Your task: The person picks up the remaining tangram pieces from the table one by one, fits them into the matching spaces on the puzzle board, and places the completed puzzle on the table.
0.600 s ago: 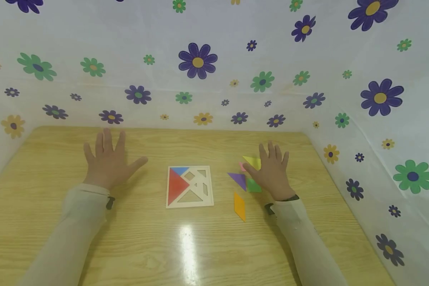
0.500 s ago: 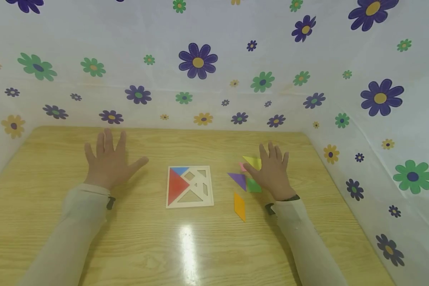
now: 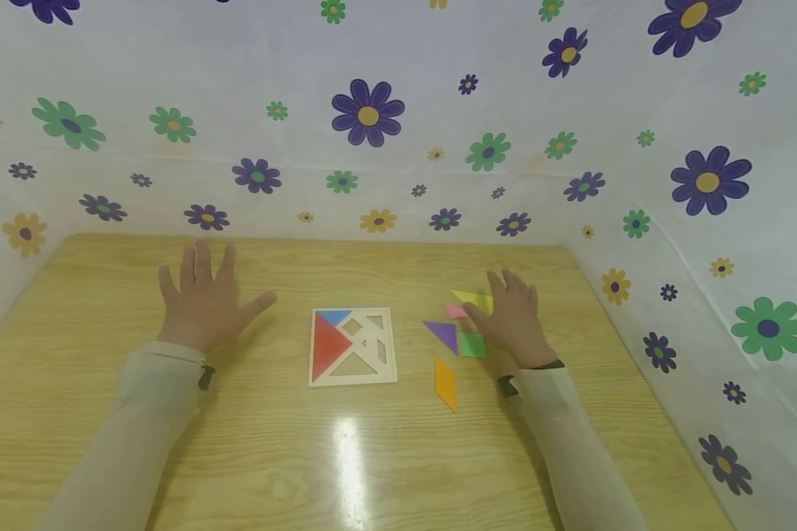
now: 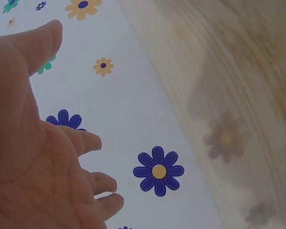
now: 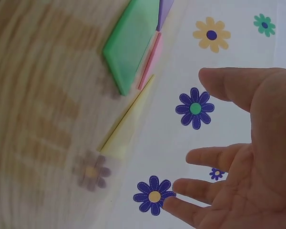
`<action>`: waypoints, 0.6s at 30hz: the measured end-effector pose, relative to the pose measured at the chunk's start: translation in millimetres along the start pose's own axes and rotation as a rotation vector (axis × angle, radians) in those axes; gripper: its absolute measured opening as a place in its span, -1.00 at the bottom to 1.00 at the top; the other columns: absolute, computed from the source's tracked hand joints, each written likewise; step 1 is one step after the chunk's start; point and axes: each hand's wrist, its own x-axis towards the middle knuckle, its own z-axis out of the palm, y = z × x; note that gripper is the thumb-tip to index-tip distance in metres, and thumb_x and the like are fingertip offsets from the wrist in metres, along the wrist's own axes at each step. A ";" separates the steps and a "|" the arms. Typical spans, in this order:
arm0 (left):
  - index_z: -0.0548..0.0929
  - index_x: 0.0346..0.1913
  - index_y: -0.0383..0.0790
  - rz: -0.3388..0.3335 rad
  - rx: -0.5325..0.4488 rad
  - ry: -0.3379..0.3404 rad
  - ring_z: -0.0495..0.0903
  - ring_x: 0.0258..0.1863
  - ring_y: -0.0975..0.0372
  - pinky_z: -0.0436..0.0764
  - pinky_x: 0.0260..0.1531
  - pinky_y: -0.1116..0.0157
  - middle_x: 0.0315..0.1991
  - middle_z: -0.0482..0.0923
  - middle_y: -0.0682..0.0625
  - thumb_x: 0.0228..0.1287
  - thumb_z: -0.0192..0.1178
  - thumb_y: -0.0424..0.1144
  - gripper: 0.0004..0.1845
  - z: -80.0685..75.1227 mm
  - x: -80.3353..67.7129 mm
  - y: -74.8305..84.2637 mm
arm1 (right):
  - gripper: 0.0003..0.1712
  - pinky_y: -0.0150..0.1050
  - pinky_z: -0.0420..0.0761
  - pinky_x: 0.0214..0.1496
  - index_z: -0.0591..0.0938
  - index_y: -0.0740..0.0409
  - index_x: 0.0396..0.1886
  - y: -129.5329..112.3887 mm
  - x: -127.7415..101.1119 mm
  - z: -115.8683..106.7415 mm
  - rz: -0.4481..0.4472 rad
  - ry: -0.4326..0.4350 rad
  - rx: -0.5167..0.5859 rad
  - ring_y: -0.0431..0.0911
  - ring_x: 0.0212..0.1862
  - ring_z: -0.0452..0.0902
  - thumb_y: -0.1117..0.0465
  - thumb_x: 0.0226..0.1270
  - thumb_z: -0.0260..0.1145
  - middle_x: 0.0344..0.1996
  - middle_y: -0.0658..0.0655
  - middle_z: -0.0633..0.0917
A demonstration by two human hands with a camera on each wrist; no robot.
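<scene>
Since the earlier frame the right hand (image 3: pixel 514 321) has slid slightly right and lowered, uncovering more of the pink triangle (image 3: pixel 454 310); the left hand (image 3: pixel 202 299) lies spread beside the puzzle frame (image 3: pixel 353 346). Both hands are flat-fingered, holding nothing. Five loose pieces lie by the right hand: pink, yellow triangle (image 3: pixel 474 299), purple triangle (image 3: pixel 443 334), green square (image 3: pixel 471 344), orange parallelogram (image 3: pixel 446 383); two sit in the frame. They look thin, light, stiff and slick, best pinched at the edges.

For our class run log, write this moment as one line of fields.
left hand: open, over table | right hand: open, above loose pieces: yellow triangle, green square | puzzle frame: red, blue pieces in
</scene>
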 end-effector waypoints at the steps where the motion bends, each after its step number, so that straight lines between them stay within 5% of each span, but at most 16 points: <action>1: -0.11 0.67 -0.25 0.002 0.000 -0.015 -0.35 0.57 -0.41 -0.47 0.31 -0.55 0.61 -0.38 -0.51 0.24 -0.10 0.63 0.25 -0.6 0.0 0.5 | -0.07 0.41 -0.17 0.57 0.17 0.39 0.59 0.3 -0.1 -0.4 0.003 -0.008 -0.001 0.44 0.57 -0.04 -0.13 0.51 0.20 0.56 0.54 0.10; 8: 0.01 0.63 -0.37 0.058 -0.001 -0.159 -0.38 0.58 -0.40 -0.45 0.34 -0.52 0.61 -0.36 -0.50 0.29 -0.02 0.56 0.21 -3.3 1.5 7.4 | -0.23 0.32 0.23 0.51 0.31 0.48 0.49 1.7 -0.4 -1.7 0.000 -0.081 0.006 0.45 0.47 0.21 0.04 0.52 0.21 0.46 0.56 0.29; 13: 0.21 0.56 -0.43 0.192 0.023 -0.159 -0.22 0.59 -0.34 -0.15 0.44 -0.45 0.61 -0.15 -0.46 0.25 0.11 0.53 0.18 7.7 4.2 12.4 | -0.30 0.29 0.24 0.51 0.33 0.47 0.47 5.2 1.7 1.2 -0.007 -0.125 0.029 0.44 0.46 0.23 0.22 0.45 0.23 0.46 0.55 0.29; 18: 0.18 0.60 -0.36 0.275 -0.069 -0.270 -0.04 0.61 -0.25 0.05 0.52 -0.25 0.61 0.04 -0.36 0.20 0.21 0.51 0.20 16.0 0.9 18.5 | -0.32 0.28 0.17 0.55 0.28 0.49 0.50 9.0 4.6 6.1 -0.044 -0.172 0.004 0.44 0.52 0.14 0.25 0.53 0.20 0.51 0.56 0.21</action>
